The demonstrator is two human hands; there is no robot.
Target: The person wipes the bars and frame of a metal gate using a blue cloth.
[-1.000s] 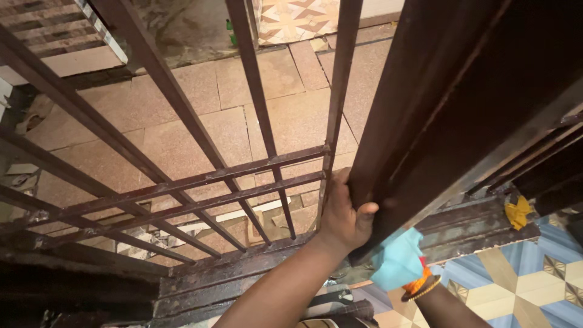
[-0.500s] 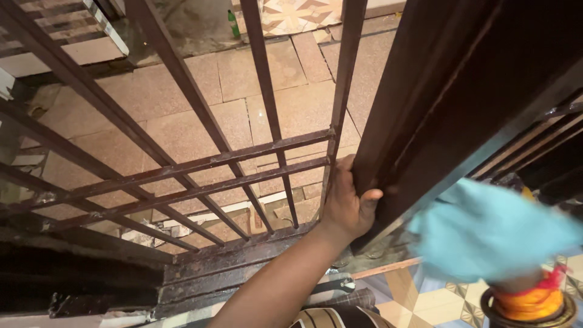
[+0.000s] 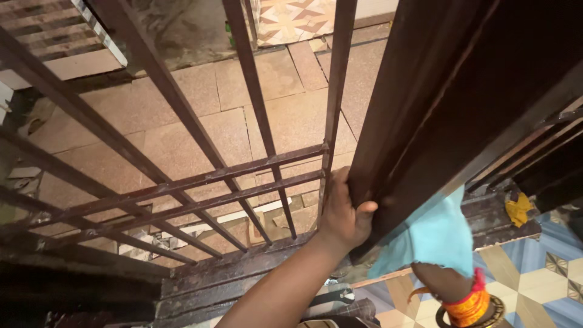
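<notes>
Gripping the edge of the dark metal door (image 3: 449,103), the left hand (image 3: 343,215) is closed around it. A light blue cloth (image 3: 434,237) is held bunched by the right hand (image 3: 440,276), pressed to the door just right of the left hand.

I see the barred gate (image 3: 182,182) on the left and the door (image 3: 461,103) on the right, its edge just beside the gate's right upright. My left hand (image 3: 343,212) sits between them, wrapped around the door's lower edge. My right hand (image 3: 440,279) is lower right, under the cloth (image 3: 434,237), which lies against the door's face. Beyond the bars lies the paved floor (image 3: 182,121); a rag (image 3: 518,209) rests on the threshold (image 3: 492,225) at far right.
</notes>
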